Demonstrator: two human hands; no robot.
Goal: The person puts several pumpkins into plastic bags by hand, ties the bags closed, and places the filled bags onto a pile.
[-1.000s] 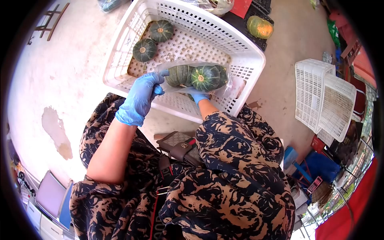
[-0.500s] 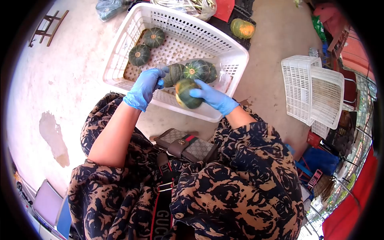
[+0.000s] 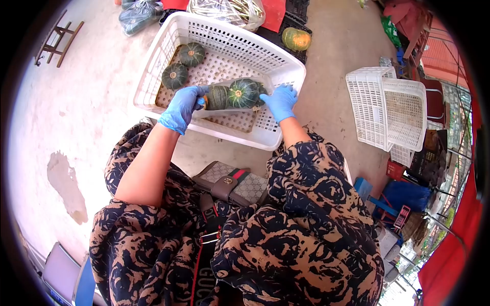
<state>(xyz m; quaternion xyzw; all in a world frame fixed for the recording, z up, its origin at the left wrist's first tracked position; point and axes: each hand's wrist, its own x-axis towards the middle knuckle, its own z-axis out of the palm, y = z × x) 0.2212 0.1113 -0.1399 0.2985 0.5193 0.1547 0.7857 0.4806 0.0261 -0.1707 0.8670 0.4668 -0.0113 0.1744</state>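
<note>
A clear plastic bag (image 3: 224, 83) with several dark green pumpkins (image 3: 243, 94) in it lies in the white crate (image 3: 287, 69). My left hand (image 3: 185, 104), in a blue glove, is closed on the bag's left end. An orange-marked patch of pumpkin (image 3: 204, 103) shows just beside those fingers; most of it is hidden. At the bag's right end, my gloved right hand (image 3: 280, 102) has its fingers spread, with the thumb side against the bagged pumpkins. Two loose green pumpkins (image 3: 175, 76) sit in the crate's left part.
White crates (image 3: 367, 102) stand at the right. Beyond the crate are an orange-green pumpkin (image 3: 296, 39) on a black crate, a bag of long stalks (image 3: 229, 11) and another filled bag (image 3: 140, 18). A patterned handbag (image 3: 232, 182) rests on my lap. A wooden stool (image 3: 58, 38) is far left.
The orange-and-green pumpkin has left my right hand, which moved up and right and opened at the bag's far end. My left hand stays at the bag's left end. The view shifted slightly.
</note>
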